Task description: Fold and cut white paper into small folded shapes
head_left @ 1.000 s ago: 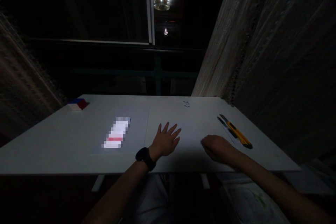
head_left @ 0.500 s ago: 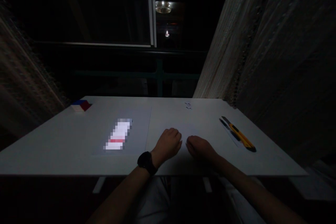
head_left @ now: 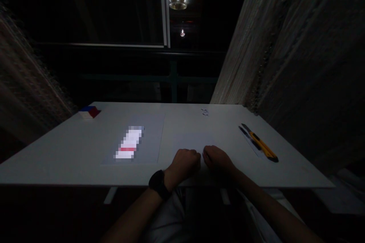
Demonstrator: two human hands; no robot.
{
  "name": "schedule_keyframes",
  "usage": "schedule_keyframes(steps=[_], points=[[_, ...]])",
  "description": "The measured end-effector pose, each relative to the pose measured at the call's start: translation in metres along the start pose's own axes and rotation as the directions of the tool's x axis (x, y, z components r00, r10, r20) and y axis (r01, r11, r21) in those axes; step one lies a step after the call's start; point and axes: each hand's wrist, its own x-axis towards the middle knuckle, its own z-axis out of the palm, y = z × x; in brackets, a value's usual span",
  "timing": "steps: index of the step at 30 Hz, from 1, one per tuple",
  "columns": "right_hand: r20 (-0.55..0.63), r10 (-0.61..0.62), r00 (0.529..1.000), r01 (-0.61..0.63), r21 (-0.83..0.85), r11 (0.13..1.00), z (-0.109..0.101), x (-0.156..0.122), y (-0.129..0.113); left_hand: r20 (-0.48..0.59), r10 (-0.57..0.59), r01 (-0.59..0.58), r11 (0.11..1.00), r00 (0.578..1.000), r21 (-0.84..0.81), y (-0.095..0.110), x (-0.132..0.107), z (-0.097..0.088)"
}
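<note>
My left hand [head_left: 185, 162], with a black watch on the wrist, rests curled on the white table [head_left: 71, 152] near its front edge. My right hand [head_left: 218, 158] lies right beside it, also curled, knuckles almost touching. Both sit on a faint pale sheet of paper [head_left: 196, 139]. The dim light hides whether the fingers pinch the sheet or anything else.
A second sheet [head_left: 152, 133] lies to the left with a blurred white and red item [head_left: 129, 147] on it. A coloured cube [head_left: 89, 112] sits at the far left corner. A yellow utility knife [head_left: 262, 147] and a dark pen [head_left: 247, 136] lie at the right. Curtains hang on both sides.
My left hand went from flat with spread fingers to a closed fist and drew back toward me. My right hand slid left across the sheet until it met the left hand.
</note>
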Motion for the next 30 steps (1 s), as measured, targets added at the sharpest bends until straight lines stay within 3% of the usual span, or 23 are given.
schedule_keyframes(steps=[6,20,26,30], points=[[-0.048,0.027,0.999,-0.029,-0.041,0.999,0.003,-0.002,-0.004,0.011,-0.039,0.039,0.999,0.999,0.001,-0.010,-0.013,-0.004],[-0.019,0.071,0.997,-0.071,-0.025,0.997,-0.001,-0.001,-0.007,-0.013,-0.126,0.126,0.992,0.992,-0.012,-0.036,-0.035,-0.005],[0.031,0.065,0.997,-0.064,-0.033,0.997,-0.005,0.000,-0.007,0.008,-0.179,0.179,0.984,0.984,0.023,-0.053,-0.053,-0.014],[0.047,0.033,0.998,-0.031,-0.043,0.999,-0.007,0.000,-0.006,-0.083,-0.171,0.172,0.985,0.982,0.014,-0.056,-0.056,-0.021]])
